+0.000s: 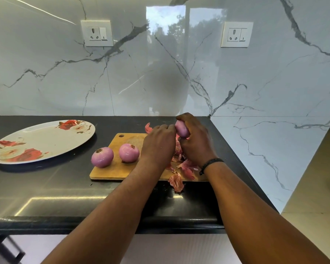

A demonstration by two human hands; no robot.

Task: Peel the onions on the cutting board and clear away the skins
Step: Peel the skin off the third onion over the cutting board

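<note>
A wooden cutting board (111,172) lies on the black counter. Two peeled purple onions rest at its left end, one (102,157) on the board's left edge and one (129,152) beside it. My right hand (195,143) holds a third purple onion (181,128) above the board's far right part. My left hand (158,143) has its fingertips curled against that onion's left side. Reddish onion skins (187,168) lie piled under my hands; one piece (176,182) hangs over the board's front edge and another (148,128) lies behind the board.
A large oval floral plate (46,138) sits on the counter to the left of the board. The marble wall stands behind, and a marble side panel bounds the counter on the right. The counter's front edge (103,222) is close to me.
</note>
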